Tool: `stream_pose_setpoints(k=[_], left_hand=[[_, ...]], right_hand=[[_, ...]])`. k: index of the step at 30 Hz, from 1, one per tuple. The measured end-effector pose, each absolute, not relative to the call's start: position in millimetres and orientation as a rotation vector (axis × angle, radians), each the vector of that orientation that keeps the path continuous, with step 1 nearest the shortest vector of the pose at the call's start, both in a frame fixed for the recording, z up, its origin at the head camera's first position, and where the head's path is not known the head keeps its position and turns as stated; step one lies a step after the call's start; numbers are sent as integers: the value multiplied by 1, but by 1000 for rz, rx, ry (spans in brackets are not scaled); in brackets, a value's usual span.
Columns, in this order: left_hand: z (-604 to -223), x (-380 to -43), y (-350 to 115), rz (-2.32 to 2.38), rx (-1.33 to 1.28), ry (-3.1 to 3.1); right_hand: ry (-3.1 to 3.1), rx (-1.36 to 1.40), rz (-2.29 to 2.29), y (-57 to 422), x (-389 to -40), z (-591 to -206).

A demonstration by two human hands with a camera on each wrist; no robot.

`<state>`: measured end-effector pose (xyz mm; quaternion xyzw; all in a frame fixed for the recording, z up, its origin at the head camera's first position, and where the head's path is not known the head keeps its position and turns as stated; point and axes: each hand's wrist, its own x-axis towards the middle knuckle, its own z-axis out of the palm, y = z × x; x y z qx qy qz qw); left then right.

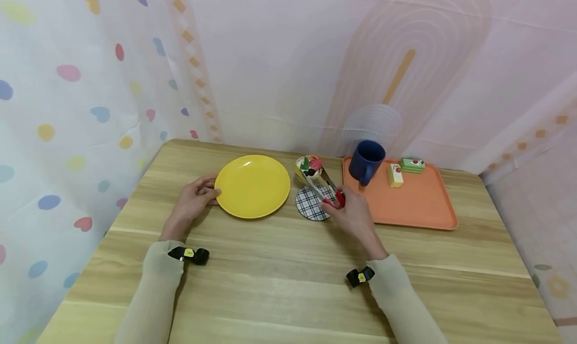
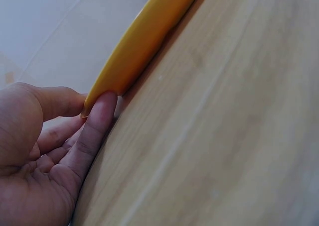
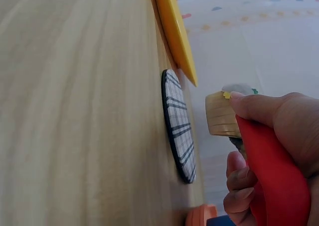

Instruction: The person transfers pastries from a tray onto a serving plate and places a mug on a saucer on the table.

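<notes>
My left hand (image 1: 191, 201) pinches the left rim of a round yellow plate (image 1: 252, 186), thumb on one side of the rim and fingers on the other in the left wrist view. Red-handled metal tongs (image 3: 271, 171) are in the grip of my right hand (image 1: 353, 216). Between the tong tips is a toy fruit tart (image 1: 309, 167) with a pale fluted case and red, green and dark toppings. The right wrist view shows this tart raised above the level of a black-and-white plaid round coaster (image 3: 180, 126). That coaster lies on the table between plate and right hand.
To the right lies an orange tray (image 1: 414, 214). On it are a dark blue mug (image 1: 365, 161) at the left, a yellow-and-white cake piece (image 1: 395, 176) and a green cake piece (image 1: 412, 165). A patterned cloth (image 1: 270, 73) hangs behind the wooden table (image 1: 270, 284).
</notes>
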<state>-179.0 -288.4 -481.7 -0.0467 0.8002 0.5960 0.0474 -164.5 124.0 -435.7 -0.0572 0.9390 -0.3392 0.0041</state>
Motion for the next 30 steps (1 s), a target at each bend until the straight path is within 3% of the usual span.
stream_pose_setpoints(k=[15, 30], left_hand=[[-478, -182, -287, 1825, -120, 2428], [-480, -182, -292, 1800, -131, 2432]], right_hand=[[3005, -301, -1019, 113, -181, -431], [2980, -305, -1033, 92, -175, -428]])
